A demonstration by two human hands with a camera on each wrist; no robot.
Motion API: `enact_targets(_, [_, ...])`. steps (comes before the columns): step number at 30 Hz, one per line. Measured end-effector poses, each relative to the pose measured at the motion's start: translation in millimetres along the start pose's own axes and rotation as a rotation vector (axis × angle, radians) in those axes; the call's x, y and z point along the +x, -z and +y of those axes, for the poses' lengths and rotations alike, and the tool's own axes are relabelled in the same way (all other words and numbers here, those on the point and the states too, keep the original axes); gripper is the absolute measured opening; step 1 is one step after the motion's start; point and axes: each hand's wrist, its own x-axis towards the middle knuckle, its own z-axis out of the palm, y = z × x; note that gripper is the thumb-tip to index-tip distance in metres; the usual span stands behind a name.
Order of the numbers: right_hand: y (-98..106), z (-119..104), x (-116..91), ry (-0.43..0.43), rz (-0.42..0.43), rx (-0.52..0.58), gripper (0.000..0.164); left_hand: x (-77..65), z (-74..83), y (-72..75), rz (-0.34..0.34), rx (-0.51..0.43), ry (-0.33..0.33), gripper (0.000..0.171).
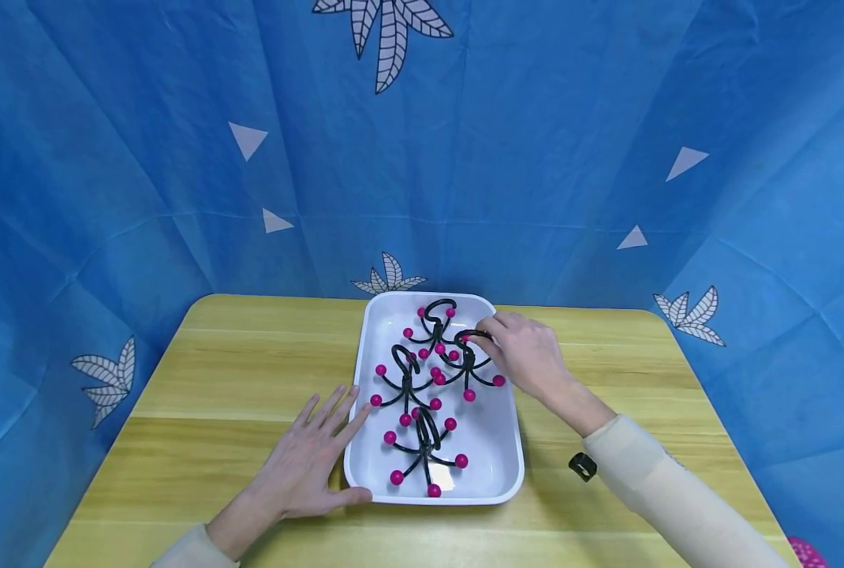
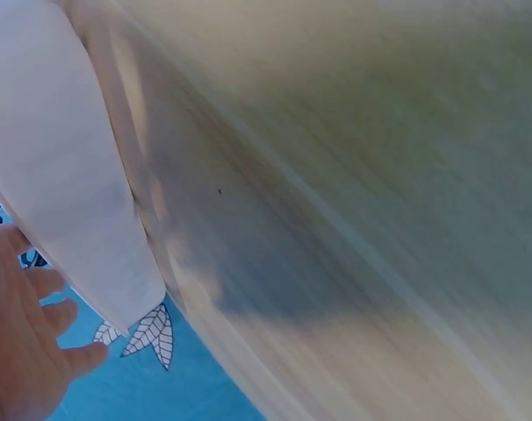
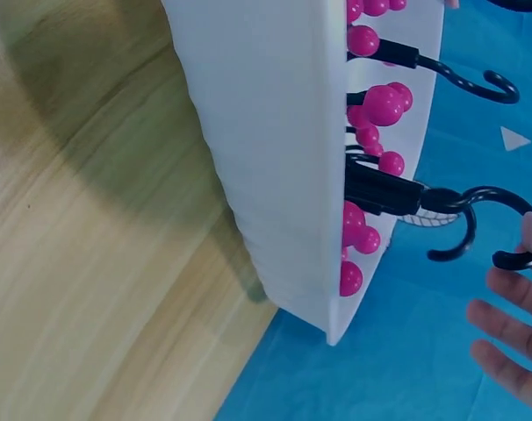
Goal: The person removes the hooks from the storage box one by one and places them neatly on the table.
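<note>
A white tray [image 1: 489,465] holds several black hanging hooks with curved arms tipped in pink balls. My right hand [image 1: 528,351] pinches the curved top of the right-hand hook [image 1: 468,360] between thumb and finger, over the tray's right side. In the right wrist view the thumb of that hand [image 3: 516,338] presses the hook's end, and the other fingers extend loosely. My left hand [image 1: 311,461] lies with spread fingers against the tray's left rim and front left corner. The left wrist view shows its fingers [image 2: 55,329] beside the tray wall [image 2: 68,149].
Three more hooks stand in the tray: one at the back [image 1: 438,331], one at the middle left [image 1: 406,385] and one in front [image 1: 425,448]. The tray stands on a wooden table [image 1: 237,379]. A blue patterned curtain [image 1: 464,158] hangs behind and at both sides.
</note>
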Motion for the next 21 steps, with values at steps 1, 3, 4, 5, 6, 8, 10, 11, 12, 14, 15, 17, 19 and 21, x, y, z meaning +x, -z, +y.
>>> enact_targets(1, [1.4,0.4,0.4,0.002,0.004,0.004,0.017,-0.1,0.1,0.2,-0.002,-0.002,0.001,0.116])
enact_targets(3, [4.2,1.3,1.4,0.003,0.015,0.007,0.018,-0.2,0.2,0.7,-0.004,-0.004,0.003,0.115])
enact_targets(4, [5.6,2.1,1.9,0.005,0.019,0.005,0.018,0.0,0.3,0.8,-0.005,-0.005,0.003,0.115])
enact_targets(5, [7.1,3.0,2.2,0.005,0.02,0.003,0.018,0.3,0.4,1.0,-0.006,-0.004,0.004,0.115])
enact_targets(6, [8.5,3.7,2.6,0.006,0.021,0.001,0.018,0.4,0.5,1.0,-0.007,-0.004,0.003,0.115])
enact_targets(8, [11.8,5.4,3.4,0.007,0.024,-0.007,0.018,0.3,0.6,0.9,-0.008,-0.003,0.005,0.115])
enact_targets(10, [14.9,7.0,4.3,0.006,0.028,-0.012,0.018,0.0,0.7,0.9,-0.011,-0.003,0.006,0.115])
enact_targets(11, [16.4,7.9,4.7,0.005,0.032,-0.011,0.019,-0.2,0.8,1.0,-0.012,-0.002,0.007,0.115])
enact_targets(12, [17.8,8.9,5.1,0.004,0.039,-0.01,0.019,-0.3,0.8,1.1,-0.011,-0.003,0.008,0.115])
enact_targets(14, [20.6,11.1,6.1,0.001,0.048,-0.005,0.019,-0.6,0.9,1.5,-0.011,-0.005,0.009,0.115])
enact_targets(15, [21.7,12.4,6.7,0.001,0.052,-0.007,0.02,-0.6,0.9,1.7,-0.011,-0.005,0.009,0.115])
enact_targets(17, [24.7,14.9,8.0,0.0,0.058,-0.007,0.02,-0.7,0.9,2.2,-0.01,-0.003,0.008,0.115])
enact_targets(19, [28.2,17.5,9.4,-0.005,0.065,-0.01,0.02,-0.8,0.9,2.6,-0.011,-0.003,0.008,0.115])
enact_targets(21, [31.7,20.5,10.6,-0.008,0.075,-0.017,0.021,-0.8,1.1,3.1,-0.013,-0.004,0.009,0.115])
